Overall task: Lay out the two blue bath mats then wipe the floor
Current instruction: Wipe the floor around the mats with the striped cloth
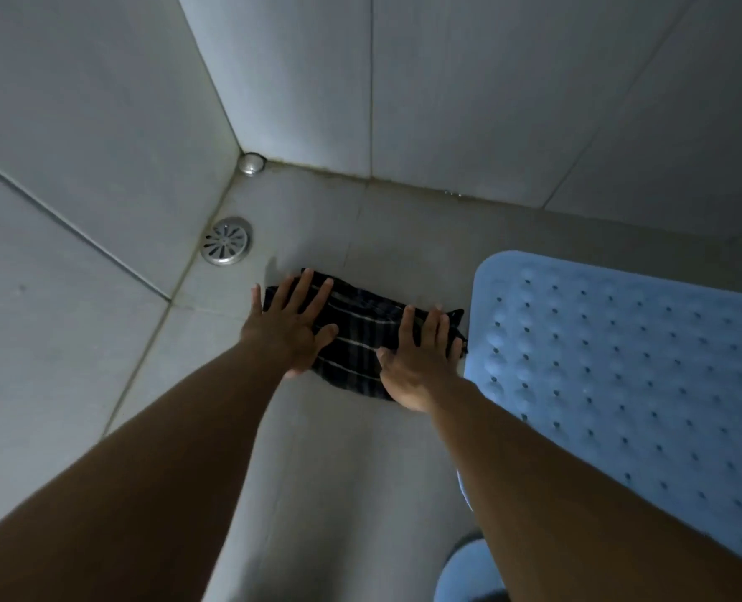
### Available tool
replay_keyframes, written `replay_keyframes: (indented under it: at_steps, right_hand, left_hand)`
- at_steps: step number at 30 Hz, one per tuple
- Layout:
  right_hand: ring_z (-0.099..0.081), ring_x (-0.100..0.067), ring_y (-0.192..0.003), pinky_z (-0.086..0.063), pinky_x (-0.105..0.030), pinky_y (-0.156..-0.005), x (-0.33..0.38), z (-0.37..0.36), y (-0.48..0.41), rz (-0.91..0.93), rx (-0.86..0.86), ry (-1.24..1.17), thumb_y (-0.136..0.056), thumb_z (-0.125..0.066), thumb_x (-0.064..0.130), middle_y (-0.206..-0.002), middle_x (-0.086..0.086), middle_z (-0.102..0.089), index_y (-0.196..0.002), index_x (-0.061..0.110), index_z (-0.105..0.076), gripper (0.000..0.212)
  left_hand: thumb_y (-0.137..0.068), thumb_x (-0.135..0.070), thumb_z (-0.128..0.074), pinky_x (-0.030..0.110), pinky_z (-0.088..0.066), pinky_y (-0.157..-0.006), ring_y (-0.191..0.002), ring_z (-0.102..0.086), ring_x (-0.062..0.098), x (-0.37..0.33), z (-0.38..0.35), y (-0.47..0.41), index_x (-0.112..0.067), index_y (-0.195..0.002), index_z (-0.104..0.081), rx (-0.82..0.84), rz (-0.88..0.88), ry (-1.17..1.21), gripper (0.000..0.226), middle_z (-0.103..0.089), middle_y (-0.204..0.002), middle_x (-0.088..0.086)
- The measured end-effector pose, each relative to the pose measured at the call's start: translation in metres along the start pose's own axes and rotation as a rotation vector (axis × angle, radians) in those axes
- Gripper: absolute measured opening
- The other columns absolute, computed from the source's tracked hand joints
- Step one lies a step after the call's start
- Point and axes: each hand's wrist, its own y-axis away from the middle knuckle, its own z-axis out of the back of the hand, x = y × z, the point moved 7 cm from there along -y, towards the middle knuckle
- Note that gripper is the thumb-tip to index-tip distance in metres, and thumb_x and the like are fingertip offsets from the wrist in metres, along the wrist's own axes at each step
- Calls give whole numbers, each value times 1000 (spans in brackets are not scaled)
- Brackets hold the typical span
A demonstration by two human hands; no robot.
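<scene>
A dark plaid cloth (357, 336) lies flat on the grey tiled floor (326, 462) near the corner. My left hand (289, 323) presses on its left end with fingers spread. My right hand (421, 360) presses flat on its right end, fingers spread too. A blue bath mat (629, 375) with bumps and small holes lies flat on the floor to the right, its rounded corner almost touching the cloth. Part of another blue thing (464, 571) shows at the bottom edge under my right forearm; whether it is the second mat I cannot tell.
A round metal floor drain (226, 241) sits left of the cloth near the wall. A small chrome cap (252, 162) sits in the corner. Grey tiled walls (491, 102) close in behind and on the left.
</scene>
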Motion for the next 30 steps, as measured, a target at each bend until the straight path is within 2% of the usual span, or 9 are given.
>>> replay_keyframes:
  at_steps: [9, 20, 25, 28, 30]
  right_hand:
    - [30, -30, -148, 12, -49, -122, -8, 22, -40, -67, -189, 25, -105, -16, 50, -159, -17, 35, -156, 19, 23, 72]
    - [23, -28, -151, 8, -46, -123, -18, 76, -91, -31, -243, 71, -106, -19, 45, -163, -14, 27, -158, 18, 17, 69]
    - [16, -27, -153, 2, -45, -124, -24, 105, -110, -4, -235, 79, -109, -22, 31, -165, -11, 21, -160, 16, 11, 63]
    - [11, -28, -154, -4, -46, -124, -24, 119, -120, -2, -246, 112, -107, -31, 27, -167, -11, 15, -160, 14, 6, 66]
    - [1, -31, -154, -13, -46, -122, -25, 125, -124, 3, -277, 129, -106, -38, 24, -168, -12, 3, -161, 13, -2, 67]
  left_hand:
    - [-98, -64, -11, 60, 12, -118, -149, 24, 20, -8, 26, -55, -37, -151, 25, -63, -79, -13, 70, 31, -160, -5]
    - [-98, -64, -9, 57, 9, -120, -150, 21, 22, -18, 56, -109, -34, -152, 25, -131, -141, -1, 70, 28, -162, -1]
    - [-101, -54, -7, 59, -4, -120, -153, 9, 26, -21, 68, -122, -32, -156, 17, -249, -158, -15, 63, 16, -166, 2]
    - [-103, -46, -6, 57, -17, -116, -151, -7, 28, -23, 79, -127, -30, -158, 5, -348, -143, -89, 58, 2, -167, 4]
    - [-103, -46, -8, 54, -24, -112, -146, -20, 31, -27, 86, -129, -29, -159, -4, -399, -132, -143, 58, -10, -165, 7]
